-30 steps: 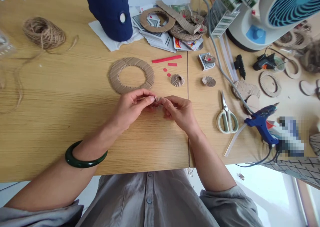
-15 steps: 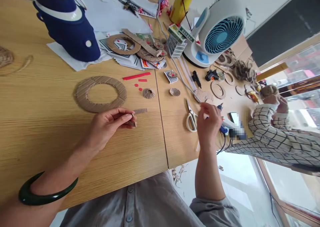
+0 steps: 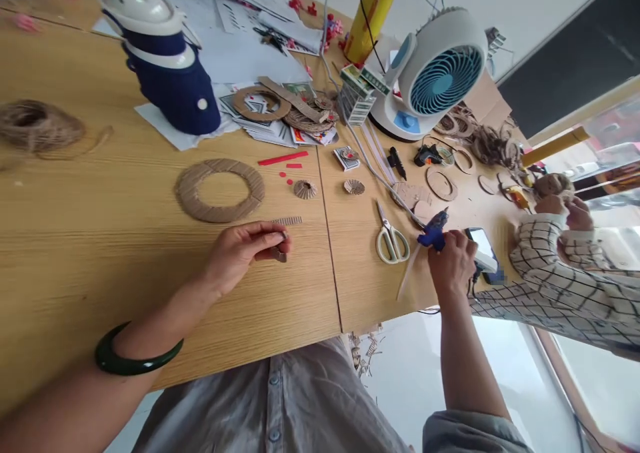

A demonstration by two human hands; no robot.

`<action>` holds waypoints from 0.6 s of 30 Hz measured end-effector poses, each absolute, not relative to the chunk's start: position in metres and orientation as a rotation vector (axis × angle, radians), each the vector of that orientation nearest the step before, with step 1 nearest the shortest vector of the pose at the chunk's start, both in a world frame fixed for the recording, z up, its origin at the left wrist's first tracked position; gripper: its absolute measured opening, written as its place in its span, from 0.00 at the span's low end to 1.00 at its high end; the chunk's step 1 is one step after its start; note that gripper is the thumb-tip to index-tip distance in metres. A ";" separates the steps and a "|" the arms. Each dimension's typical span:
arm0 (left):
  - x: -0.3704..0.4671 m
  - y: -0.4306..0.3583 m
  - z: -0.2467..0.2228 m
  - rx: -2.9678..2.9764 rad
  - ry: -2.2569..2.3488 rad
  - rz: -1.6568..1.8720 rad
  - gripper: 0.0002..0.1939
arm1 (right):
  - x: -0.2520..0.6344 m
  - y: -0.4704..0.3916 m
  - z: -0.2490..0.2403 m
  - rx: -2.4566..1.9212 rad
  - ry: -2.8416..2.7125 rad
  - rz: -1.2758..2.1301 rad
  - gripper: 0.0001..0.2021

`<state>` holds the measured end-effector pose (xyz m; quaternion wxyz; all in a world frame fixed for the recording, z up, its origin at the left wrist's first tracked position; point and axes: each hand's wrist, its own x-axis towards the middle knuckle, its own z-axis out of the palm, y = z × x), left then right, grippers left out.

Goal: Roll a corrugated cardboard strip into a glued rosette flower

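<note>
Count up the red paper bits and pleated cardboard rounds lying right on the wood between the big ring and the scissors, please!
Long red strip: 1
Short red strip: 1
Red dots: 2
Pleated rounds: 2
Total: 6

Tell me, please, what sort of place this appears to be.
Probably a craft workroom, judging by the blue glue gun, the scissors and the cardboard ring on the wooden table.

The left grip (image 3: 245, 248) is pinched, thumb against finger; the right grip (image 3: 451, 264) is curled, its forearm (image 3: 463, 356) outstretched.
</note>
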<state>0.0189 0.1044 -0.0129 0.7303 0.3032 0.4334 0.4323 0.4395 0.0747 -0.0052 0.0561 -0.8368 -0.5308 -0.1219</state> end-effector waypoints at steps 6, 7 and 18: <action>0.020 0.106 -0.009 0.552 0.893 0.947 0.13 | 0.462 0.073 0.003 -2.443 -1.421 -0.493 0.17; 0.020 0.106 -0.008 0.538 0.895 0.942 0.13 | 0.465 0.073 0.003 -2.425 -1.440 -0.478 0.16; 0.015 0.107 -0.018 0.530 0.952 0.927 0.10 | 0.448 0.077 -0.006 -2.424 -1.440 -0.254 0.19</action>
